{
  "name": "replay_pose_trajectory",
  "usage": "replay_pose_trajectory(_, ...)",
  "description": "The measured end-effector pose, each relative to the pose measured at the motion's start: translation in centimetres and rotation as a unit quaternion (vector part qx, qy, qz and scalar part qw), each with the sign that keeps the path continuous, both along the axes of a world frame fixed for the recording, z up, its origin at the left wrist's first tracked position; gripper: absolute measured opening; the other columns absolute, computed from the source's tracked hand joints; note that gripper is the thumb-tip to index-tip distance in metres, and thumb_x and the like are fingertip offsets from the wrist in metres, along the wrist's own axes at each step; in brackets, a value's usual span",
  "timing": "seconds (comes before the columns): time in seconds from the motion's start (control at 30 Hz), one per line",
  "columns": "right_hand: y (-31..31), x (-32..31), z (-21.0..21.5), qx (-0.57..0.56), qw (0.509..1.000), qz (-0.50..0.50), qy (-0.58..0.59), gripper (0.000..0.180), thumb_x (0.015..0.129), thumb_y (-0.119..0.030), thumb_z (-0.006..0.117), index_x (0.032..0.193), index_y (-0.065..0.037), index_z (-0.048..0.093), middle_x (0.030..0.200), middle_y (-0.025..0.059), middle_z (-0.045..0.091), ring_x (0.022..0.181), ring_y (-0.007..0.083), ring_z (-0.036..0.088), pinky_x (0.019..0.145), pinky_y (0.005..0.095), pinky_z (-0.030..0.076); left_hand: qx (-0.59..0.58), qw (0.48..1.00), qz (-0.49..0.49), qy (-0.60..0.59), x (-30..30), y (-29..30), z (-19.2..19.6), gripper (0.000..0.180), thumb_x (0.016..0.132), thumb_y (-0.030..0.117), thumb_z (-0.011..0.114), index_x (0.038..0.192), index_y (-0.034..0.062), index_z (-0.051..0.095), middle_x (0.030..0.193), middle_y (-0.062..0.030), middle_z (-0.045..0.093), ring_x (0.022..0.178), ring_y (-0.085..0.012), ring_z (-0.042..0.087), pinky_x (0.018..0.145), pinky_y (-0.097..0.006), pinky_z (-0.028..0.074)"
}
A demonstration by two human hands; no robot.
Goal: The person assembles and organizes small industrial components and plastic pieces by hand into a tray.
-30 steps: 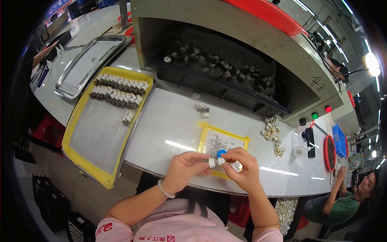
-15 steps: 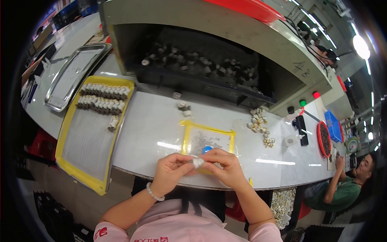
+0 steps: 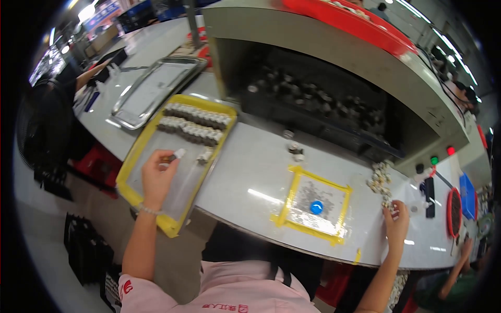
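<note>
Having parted, left fingers (image 3: 159,155) pinch a small piece (image 3: 179,153) over the tray (image 3: 169,225), right fingers (image 3: 401,208) curl, hold unclear.

Blurred piece (image 3: 180,153) partly behind left fingers (image 3: 161,154)

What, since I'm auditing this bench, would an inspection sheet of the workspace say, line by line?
Surface: glossy white tabletop, bearing a square sheet bordered in yellow tape.
Job's things: rows of small white-and-dark parts in a yellow-rimmed rectangular tray; pile of small white-and-yellowish pieces at right.
Clutter: round blue cap on the sheet; a few loose small pieces before the long black bin.
Hands: left hand pinches a small pale-and-dark piece over the tray; right hand at the pile's near end, grip unclear.
Cables: thin dark cable by the grey metal housing's upper right.
Surroundings: round red basin of brown bits; a co-worker's arm at far right.
</note>
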State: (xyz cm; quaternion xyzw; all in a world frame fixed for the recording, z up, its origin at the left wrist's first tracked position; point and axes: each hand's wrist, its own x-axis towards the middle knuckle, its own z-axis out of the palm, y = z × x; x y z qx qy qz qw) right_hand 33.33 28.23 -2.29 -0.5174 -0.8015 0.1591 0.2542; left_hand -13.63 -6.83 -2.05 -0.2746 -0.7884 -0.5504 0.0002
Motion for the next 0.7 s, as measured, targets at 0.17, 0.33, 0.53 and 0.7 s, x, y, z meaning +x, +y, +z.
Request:
replay_pose_trajectory(0.17, -1.9, -2.4, 0.2, -0.036, 0.998, 0.054, 0.017, 0.023, 0.079, 0.001, 0.064, 0.101, -0.001, 0.061, 0.094, 0.0093, 0.054, 0.069, 0.0167, 0.054, 0.062, 0.0296, 0.046, -0.103, 0.992, 0.007, 0.069, 0.0, 0.4, -0.2, 0.016, 0.079, 0.002, 0.068, 0.094, -0.0009, 0.065, 0.084, -0.0104, 0.068, 0.073, -0.0156, 0.064, 0.064, -0.027, 0.049)
replay_pose_trajectory(0.33, -4.6, -4.9, 0.6, -0.014, 0.998, 0.063, 0.022, 0.014, 0.079, 0.003, 0.062, 0.093, 0.000, 0.062, 0.098, 0.0104, 0.054, 0.071, 0.0178, 0.055, 0.062, 0.0284, 0.047, -0.118, 0.979, -0.032, 0.165, 0.2, 1.9, 0.0, 0.018, 0.077, 0.006, 0.070, 0.094, -0.0001, 0.066, 0.085, -0.0131, 0.067, 0.075, -0.0245, 0.065, 0.068, -0.034, 0.050)
replay_pose_trajectory(0.53, -6.3, -5.9, -0.2, 0.085, 0.979, 0.174, 0.060, 0.012, 0.077, 0.009, 0.061, 0.086, 0.002, 0.058, 0.096, 0.0109, 0.059, 0.074, 0.0203, 0.057, 0.063, 0.0292, 0.047, -0.147, 0.957, -0.079, 0.236, 0.3, 2.1, -0.5, 0.021, 0.078, 0.004, 0.068, 0.099, 0.0008, 0.066, 0.087, -0.0139, 0.066, 0.081, -0.0299, 0.062, 0.071, -0.037, 0.050)
replay_pose_trajectory(0.7, -7.7, -7.4, 0.2, 0.039, 0.980, 0.181, 0.067, 0.022, 0.078, 0.008, 0.062, 0.099, 0.003, 0.062, 0.097, 0.0130, 0.060, 0.078, 0.0224, 0.060, 0.071, 0.0303, 0.050, -0.146, 0.951, -0.133, 0.240, 0.5, 1.6, -0.1, 0.024, 0.079, 0.002, 0.065, 0.102, -0.0011, 0.065, 0.091, -0.0163, 0.065, 0.087, -0.0322, 0.061, 0.076, -0.038, 0.050)
